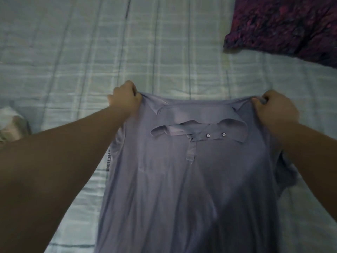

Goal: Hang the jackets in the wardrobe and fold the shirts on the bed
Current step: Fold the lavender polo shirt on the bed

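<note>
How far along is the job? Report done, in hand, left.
Done: no folded shirt or hung jacket shows in this view. In hand: the left hand and right hand grip the shoulders of a lilac shirt, stretched unfolded over the bed. Left: folding this shirt; a purple cloth lies at upper right, kind unclear. The wardrobe is out of view.

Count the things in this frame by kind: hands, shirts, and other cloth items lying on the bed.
Hands: 2 (left hand, right hand), both gripping the lilac shirt.
Shirts: 1 (the lilac shirt).
Other cloth items: 2 (purple patterned cloth, pale bundle at the left edge).
Total: 5.
</note>
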A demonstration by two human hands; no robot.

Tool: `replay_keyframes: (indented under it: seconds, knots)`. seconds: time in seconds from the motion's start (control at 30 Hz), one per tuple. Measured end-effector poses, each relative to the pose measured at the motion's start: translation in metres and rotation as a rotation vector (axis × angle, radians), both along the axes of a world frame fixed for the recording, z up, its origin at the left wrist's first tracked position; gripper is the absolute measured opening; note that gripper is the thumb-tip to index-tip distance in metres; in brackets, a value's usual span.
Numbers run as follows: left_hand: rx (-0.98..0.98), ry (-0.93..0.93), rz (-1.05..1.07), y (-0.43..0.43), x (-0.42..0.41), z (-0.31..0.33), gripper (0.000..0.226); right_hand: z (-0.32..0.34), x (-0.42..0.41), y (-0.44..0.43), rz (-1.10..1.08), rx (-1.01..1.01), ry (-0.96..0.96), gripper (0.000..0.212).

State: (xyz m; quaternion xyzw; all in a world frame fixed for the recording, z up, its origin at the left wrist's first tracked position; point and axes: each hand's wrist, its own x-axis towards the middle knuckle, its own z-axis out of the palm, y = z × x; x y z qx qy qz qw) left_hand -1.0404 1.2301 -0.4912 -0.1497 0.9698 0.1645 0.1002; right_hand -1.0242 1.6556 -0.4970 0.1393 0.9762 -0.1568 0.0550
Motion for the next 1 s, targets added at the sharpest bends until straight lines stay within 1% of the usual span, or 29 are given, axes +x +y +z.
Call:
replay_keyframes:
  seconds: [0.07, 0.13, 0.17, 0.23, 0.27, 0.3, 0.33, 0.4, 0.47, 0.5, 0.6, 0.73, 0.83, 0.87, 0.93, 1.0]
  knots:
    - [-0.056, -0.017, -0.016, 0.002, -0.003, -0.016, 0.020, -0.008, -0.004, -0.007, -0.060, 0.019, 0.001, 0.031]
    - [-0.057, 0.010, -0.031, 0.004, -0.002, -0.022, 0.035, -0.009, 0.001, -0.017, -0.077, 0.048, 0.068, 0.022]
    - [-0.038, 0.061, -0.058, 0.006, 0.001, -0.022, 0.043, -0.008, 0.007, -0.021, -0.044, 0.054, 0.135, 0.028]
    - [0.045, 0.249, -0.177, 0.014, 0.013, -0.016, 0.056, -0.004, 0.027, -0.030, 0.053, -0.006, 0.323, 0.043]
    - [0.107, 0.348, -0.251, 0.020, 0.023, -0.012, 0.058, -0.002, 0.039, -0.036, 0.108, -0.062, 0.390, 0.046]
    - [0.163, 0.414, -0.322, 0.027, 0.035, -0.008, 0.058, -0.001, 0.053, -0.044, 0.163, -0.109, 0.414, 0.047]
    - [0.200, 0.435, -0.399, 0.036, 0.049, -0.005, 0.057, -0.001, 0.066, -0.053, 0.220, -0.139, 0.397, 0.048]
    - [0.203, 0.383, -0.582, 0.057, 0.074, -0.004, 0.058, -0.004, 0.089, -0.070, 0.311, -0.134, 0.307, 0.052]
    - [0.124, 0.304, -0.721, 0.076, 0.092, -0.010, 0.060, -0.010, 0.105, -0.080, 0.370, -0.057, 0.200, 0.057]
    - [0.076, 0.260, -0.742, 0.083, 0.098, -0.014, 0.060, -0.013, 0.109, -0.082, 0.392, -0.012, 0.142, 0.059]
    - [-0.025, 0.181, -0.707, 0.088, 0.104, -0.028, 0.060, -0.020, 0.108, -0.077, 0.396, 0.071, 0.030, 0.060]
    - [-0.089, 0.169, -0.702, 0.080, 0.103, -0.040, 0.056, -0.025, 0.100, -0.068, 0.390, 0.107, 0.062, 0.052]
    - [-0.107, 0.149, -0.734, 0.069, 0.103, -0.039, 0.055, -0.026, 0.099, -0.060, 0.411, 0.018, 0.104, 0.050]
    - [-0.083, 0.156, -0.750, 0.064, 0.103, -0.038, 0.054, -0.027, 0.099, -0.057, 0.397, -0.044, 0.127, 0.047]
    - [0.032, 0.185, -0.757, 0.056, 0.101, -0.036, 0.050, -0.028, 0.097, -0.054, 0.304, -0.170, 0.184, 0.038]
    - [0.175, 0.251, -0.638, 0.051, 0.098, -0.034, 0.047, -0.027, 0.089, -0.052, 0.173, -0.251, 0.242, 0.032]
